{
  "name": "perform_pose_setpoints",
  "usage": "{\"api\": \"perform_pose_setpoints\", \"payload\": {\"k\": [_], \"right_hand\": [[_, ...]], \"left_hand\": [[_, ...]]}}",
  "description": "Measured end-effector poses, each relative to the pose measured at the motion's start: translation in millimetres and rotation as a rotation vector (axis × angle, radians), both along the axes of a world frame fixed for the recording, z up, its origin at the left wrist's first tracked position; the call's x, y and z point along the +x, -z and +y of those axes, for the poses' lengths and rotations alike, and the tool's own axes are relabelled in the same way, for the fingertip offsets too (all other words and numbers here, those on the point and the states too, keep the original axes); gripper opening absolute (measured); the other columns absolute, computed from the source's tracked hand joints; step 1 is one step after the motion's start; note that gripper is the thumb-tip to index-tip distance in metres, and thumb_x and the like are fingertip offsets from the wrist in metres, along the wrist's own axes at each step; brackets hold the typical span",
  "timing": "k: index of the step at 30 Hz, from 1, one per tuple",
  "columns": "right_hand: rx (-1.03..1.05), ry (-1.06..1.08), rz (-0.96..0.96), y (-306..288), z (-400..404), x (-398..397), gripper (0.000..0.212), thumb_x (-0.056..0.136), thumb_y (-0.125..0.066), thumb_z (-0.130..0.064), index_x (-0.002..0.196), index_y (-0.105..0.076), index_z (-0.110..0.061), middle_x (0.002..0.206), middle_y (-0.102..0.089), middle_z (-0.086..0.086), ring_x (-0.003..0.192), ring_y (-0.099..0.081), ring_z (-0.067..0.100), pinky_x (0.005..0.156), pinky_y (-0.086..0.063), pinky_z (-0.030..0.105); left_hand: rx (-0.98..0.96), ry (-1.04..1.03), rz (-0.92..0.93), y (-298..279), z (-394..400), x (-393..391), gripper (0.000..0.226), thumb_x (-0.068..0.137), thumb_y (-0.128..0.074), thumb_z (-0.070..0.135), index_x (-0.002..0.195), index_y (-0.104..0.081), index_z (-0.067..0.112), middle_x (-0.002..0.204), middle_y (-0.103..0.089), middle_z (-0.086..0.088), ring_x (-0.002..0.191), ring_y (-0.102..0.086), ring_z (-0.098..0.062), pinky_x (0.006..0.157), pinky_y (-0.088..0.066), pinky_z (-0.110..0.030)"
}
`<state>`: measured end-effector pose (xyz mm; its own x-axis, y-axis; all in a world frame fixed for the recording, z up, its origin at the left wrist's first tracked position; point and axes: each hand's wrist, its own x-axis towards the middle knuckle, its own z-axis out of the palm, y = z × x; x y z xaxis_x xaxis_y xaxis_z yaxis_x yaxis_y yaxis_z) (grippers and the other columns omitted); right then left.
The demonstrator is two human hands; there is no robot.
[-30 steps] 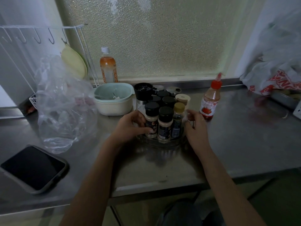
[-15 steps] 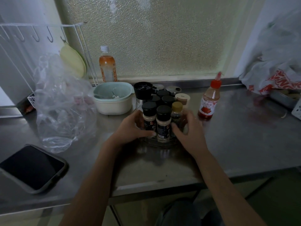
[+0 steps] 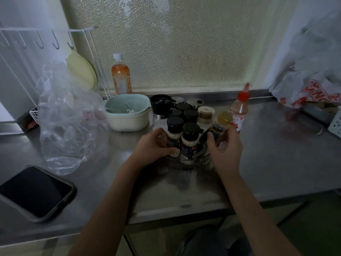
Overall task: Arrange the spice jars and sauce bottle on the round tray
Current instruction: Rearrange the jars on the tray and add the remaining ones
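Note:
A clear round tray [image 3: 186,164] on the steel counter holds several spice jars with black caps [image 3: 190,143] and one tan-lidded jar [image 3: 205,115]. My left hand [image 3: 153,146] wraps the front left black-capped jar [image 3: 174,134] standing on the tray. My right hand [image 3: 224,148] grips a small yellow-capped jar [image 3: 221,122], tilted to the right above the tray's right side. The red-capped sauce bottle [image 3: 239,108] stands on the counter just right of the tray, partly behind the tilted jar.
A pale green bowl [image 3: 127,112] sits left of the tray, with an orange drink bottle [image 3: 120,76] behind it. A crumpled clear bag [image 3: 70,119] and a phone [image 3: 35,193] lie at the left. White bags [image 3: 311,85] fill the right corner.
My right hand has closed on the yellow-capped jar, lifted it from its spot on the tray and tipped it rightward. My left hand stays on the front left jar.

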<state>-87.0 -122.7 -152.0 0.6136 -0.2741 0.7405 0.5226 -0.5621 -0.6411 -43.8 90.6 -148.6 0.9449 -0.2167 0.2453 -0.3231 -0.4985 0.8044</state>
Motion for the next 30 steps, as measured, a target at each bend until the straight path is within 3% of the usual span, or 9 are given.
{"api": "perform_pose_setpoints", "payload": {"k": [5,8,10,12,15,19,23,26,30], "right_hand": [[-0.125,-0.072,0.259,1,3,4,0.022,0.085,-0.063,-0.025,0.106,-0.056,-0.024,0.086,-0.059,-0.009,0.076,-0.057,0.008,0.069,-0.049,0.027],[-0.019,-0.069,0.247,0,4,0,0.027,0.085,-0.063,-0.028,0.110,-0.055,-0.021,0.089,-0.063,-0.004,0.080,-0.061,0.010,0.072,-0.053,0.030],[0.025,-0.064,0.162,-2,4,-6,0.026,0.083,-0.063,-0.034,0.100,-0.052,-0.018,0.083,-0.060,0.002,0.074,-0.058,0.009,0.068,-0.052,0.033],[-0.121,-0.098,0.163,-1,5,-10,0.036,0.075,-0.065,-0.044,0.088,-0.046,-0.016,0.077,-0.053,0.004,0.068,-0.053,0.017,0.060,-0.047,0.037],[-0.356,-0.091,0.279,2,13,-11,0.043,0.071,-0.069,-0.050,0.084,-0.044,-0.017,0.075,-0.049,-0.001,0.066,-0.049,0.017,0.056,-0.045,0.037],[-0.232,-0.096,0.290,4,16,-9,0.037,0.073,-0.068,-0.043,0.078,-0.046,-0.013,0.067,-0.051,0.002,0.061,-0.050,0.017,0.055,-0.045,0.039],[-0.100,-0.129,0.380,8,17,-8,0.031,0.073,-0.074,-0.034,0.070,-0.051,-0.014,0.061,-0.052,0.003,0.057,-0.047,0.012,0.054,-0.041,0.029],[-0.062,-0.124,0.406,10,19,-7,0.031,0.072,-0.075,-0.034,0.068,-0.053,-0.013,0.059,-0.052,0.002,0.055,-0.045,0.009,0.052,-0.038,0.024],[-0.009,-0.142,0.417,11,23,-6,0.030,0.072,-0.077,-0.031,0.064,-0.053,-0.014,0.055,-0.052,-0.001,0.051,-0.045,0.010,0.051,-0.040,0.027]], "left_hand": [[0.052,0.010,-0.013,-1,1,-2,0.065,0.046,-0.070,0.062,0.087,-0.059,0.013,0.074,-0.066,0.001,0.073,-0.061,-0.020,0.076,-0.052,-0.042],[0.074,0.007,-0.024,-1,1,-1,0.066,0.045,-0.067,0.066,0.086,-0.057,0.015,0.072,-0.064,0.004,0.070,-0.059,-0.018,0.076,-0.051,-0.041],[0.066,0.002,-0.025,-2,0,-1,0.068,0.044,-0.067,0.067,0.088,-0.055,0.017,0.070,-0.063,0.007,0.068,-0.057,-0.014,0.075,-0.050,-0.039],[0.070,-0.002,-0.039,-1,-1,-1,0.071,0.044,-0.067,0.068,0.093,-0.055,0.018,0.070,-0.061,0.007,0.067,-0.056,-0.013,0.074,-0.050,-0.038],[0.090,0.008,-0.073,0,0,0,0.070,0.048,-0.066,0.067,0.099,-0.057,0.018,0.065,-0.055,0.010,0.062,-0.051,-0.012,0.069,-0.049,-0.037],[0.073,0.014,-0.076,3,2,1,0.059,0.051,-0.068,0.061,0.095,-0.059,0.023,0.058,-0.053,0.009,0.056,-0.049,-0.009,0.063,-0.044,-0.031],[0.089,0.024,-0.059,1,2,-1,0.068,0.046,-0.068,0.064,0.097,-0.060,0.019,0.059,-0.054,0.009,0.055,-0.050,-0.008,0.061,-0.043,-0.030],[0.089,0.018,-0.046,-1,2,-1,0.074,0.043,-0.068,0.066,0.099,-0.061,0.017,0.061,-0.057,0.010,0.058,-0.053,-0.008,0.065,-0.048,-0.034],[0.111,0.007,-0.024,-2,1,-3,0.078,0.044,-0.067,0.065,0.104,-0.059,0.017,0.067,-0.060,0.010,0.065,-0.058,-0.013,0.072,-0.051,-0.037]]}}
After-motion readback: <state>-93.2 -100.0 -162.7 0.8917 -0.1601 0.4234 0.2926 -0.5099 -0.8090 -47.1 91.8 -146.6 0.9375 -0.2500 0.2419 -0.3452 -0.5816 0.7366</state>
